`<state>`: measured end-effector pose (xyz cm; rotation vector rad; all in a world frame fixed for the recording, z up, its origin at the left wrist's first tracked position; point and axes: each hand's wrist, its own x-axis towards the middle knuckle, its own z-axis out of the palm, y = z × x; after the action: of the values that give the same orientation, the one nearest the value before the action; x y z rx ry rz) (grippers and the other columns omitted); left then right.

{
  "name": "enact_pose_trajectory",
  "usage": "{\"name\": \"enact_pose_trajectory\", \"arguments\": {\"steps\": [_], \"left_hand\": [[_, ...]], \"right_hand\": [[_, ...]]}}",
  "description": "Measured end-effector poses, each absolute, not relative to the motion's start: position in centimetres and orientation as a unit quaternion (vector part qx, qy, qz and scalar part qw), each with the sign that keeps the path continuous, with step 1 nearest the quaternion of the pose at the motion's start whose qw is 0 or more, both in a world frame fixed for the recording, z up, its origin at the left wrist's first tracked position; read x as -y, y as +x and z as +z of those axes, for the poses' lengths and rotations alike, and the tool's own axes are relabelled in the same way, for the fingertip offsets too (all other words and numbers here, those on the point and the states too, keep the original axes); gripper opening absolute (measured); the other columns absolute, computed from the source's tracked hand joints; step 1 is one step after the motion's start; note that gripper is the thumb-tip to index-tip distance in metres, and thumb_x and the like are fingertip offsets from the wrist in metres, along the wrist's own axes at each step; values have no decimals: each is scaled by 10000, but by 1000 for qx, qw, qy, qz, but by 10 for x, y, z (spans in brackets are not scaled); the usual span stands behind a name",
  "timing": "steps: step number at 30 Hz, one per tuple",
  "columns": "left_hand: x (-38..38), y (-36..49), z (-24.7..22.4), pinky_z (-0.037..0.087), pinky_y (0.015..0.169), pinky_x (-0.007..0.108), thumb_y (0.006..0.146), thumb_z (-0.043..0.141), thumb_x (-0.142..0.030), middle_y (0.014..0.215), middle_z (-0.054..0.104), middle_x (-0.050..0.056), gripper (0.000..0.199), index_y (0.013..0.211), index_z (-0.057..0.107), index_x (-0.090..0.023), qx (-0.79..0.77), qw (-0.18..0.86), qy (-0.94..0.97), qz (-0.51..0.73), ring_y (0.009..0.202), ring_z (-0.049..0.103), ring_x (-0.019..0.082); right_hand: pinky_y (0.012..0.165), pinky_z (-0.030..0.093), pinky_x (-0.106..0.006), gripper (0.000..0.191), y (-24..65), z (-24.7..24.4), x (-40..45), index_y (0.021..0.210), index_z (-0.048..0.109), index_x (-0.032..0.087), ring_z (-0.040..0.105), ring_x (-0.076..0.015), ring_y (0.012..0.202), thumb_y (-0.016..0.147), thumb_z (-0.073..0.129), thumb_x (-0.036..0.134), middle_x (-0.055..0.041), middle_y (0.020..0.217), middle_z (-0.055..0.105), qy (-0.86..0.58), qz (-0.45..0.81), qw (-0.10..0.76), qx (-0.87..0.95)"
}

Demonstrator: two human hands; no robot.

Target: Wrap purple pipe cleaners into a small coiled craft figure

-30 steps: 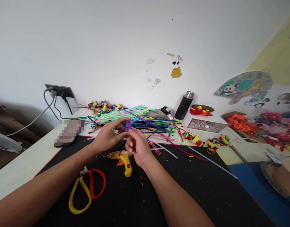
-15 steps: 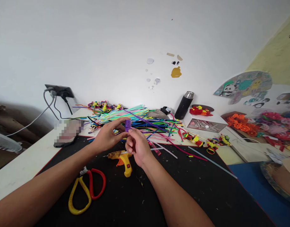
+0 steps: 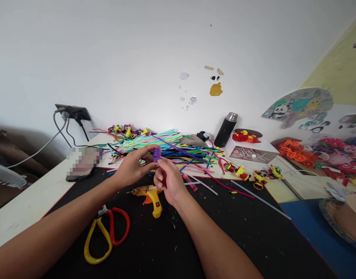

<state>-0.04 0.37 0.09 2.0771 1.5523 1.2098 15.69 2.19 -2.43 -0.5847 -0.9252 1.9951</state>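
Note:
A small purple coil [image 3: 157, 154], seemingly wound from pipe cleaner, is held upright above the black mat between both hands. My left hand [image 3: 134, 166] grips it from the left, forefinger at its top and thumb lower down. My right hand [image 3: 170, 179] pinches its lower end, with the other fingers curled in. Below the hands lies a yellow glue gun [image 3: 154, 201], its nozzle pointing left and its rear partly hidden by my right hand. Scissors [image 3: 119, 228] with one red and one yellow handle rest nearer to me, their blades hidden under my left forearm.
Behind the hands is a heap of colourful pipe cleaners [image 3: 154, 140]. A black thermos [image 3: 226, 130] leans beside a white box [image 3: 253, 153]. Small pipe-cleaner figures [image 3: 260, 177] lie at right. A power strip [image 3: 73, 111] with plugged cables is on the wall at left.
Hardly anything differs. Both hands keep their grip on the purple coil in the same place, and the view has shifted very slightly.

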Motion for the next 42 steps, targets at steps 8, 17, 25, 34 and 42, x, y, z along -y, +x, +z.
{"name": "enact_pose_trajectory", "arguments": {"steps": [8, 17, 25, 34, 42], "left_hand": [[-4, 0, 0, 604, 850, 364, 890, 661, -368, 937, 817, 38, 488, 1353, 663, -216, -535, 134, 721, 420, 835, 784, 247], [-3, 1, 2, 605, 842, 354, 887, 654, -354, 940, 808, 39, 487, 1354, 666, -215, -539, 132, 720, 416, 833, 786, 247], [-4, -1, 0, 607, 836, 358, 891, 656, -360, 922, 803, 39, 511, 1378, 647, -206, -536, 130, 723, 416, 826, 780, 248], [-3, 0, 1, 597, 829, 335, 893, 664, -345, 956, 802, 37, 471, 1347, 664, -219, -532, 131, 724, 420, 825, 780, 237], [-4, -2, 0, 584, 833, 340, 901, 692, -369, 956, 806, 53, 525, 1393, 638, -194, -529, 134, 725, 420, 833, 773, 245]], "right_hand": [[355, 161, -195, 363, 157, -24, -22, 844, 486, 241, 343, -60, 320, 788, 759, 473, 132, 476, 447, -237, 796, 420, 366], [353, 157, -195, 344, 157, -25, -22, 836, 491, 241, 341, -62, 322, 791, 754, 459, 132, 473, 443, -238, 796, 419, 367], [354, 154, -193, 351, 157, -25, -22, 846, 499, 241, 338, -61, 321, 795, 758, 472, 131, 475, 444, -238, 794, 421, 368], [348, 155, -190, 329, 158, -25, -22, 852, 497, 240, 336, -63, 317, 793, 745, 448, 135, 467, 441, -235, 795, 417, 372], [353, 165, -188, 348, 158, -25, -22, 852, 499, 238, 351, -62, 323, 808, 756, 469, 132, 478, 453, -233, 797, 419, 368]]}}
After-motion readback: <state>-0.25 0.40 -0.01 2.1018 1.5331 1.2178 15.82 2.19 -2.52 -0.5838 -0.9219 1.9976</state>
